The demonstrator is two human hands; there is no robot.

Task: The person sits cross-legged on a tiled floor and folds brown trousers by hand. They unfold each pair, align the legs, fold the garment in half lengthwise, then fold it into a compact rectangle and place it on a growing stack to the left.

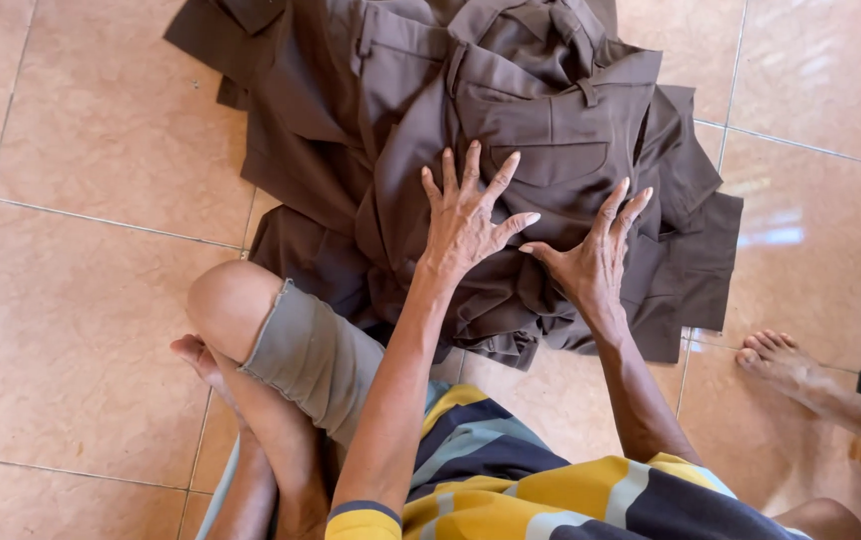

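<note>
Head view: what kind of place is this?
Probably a home floor, or an informal garment workspace. The person sits on glossy tan floor tiles, both the left hand and right hand flat on a pile of brown trousers. Another person's bare foot rests nearby.

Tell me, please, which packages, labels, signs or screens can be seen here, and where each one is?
None are in view: only brown trousers piled on the tiled floor, with the left hand and the right hand pressed flat on them.
</note>
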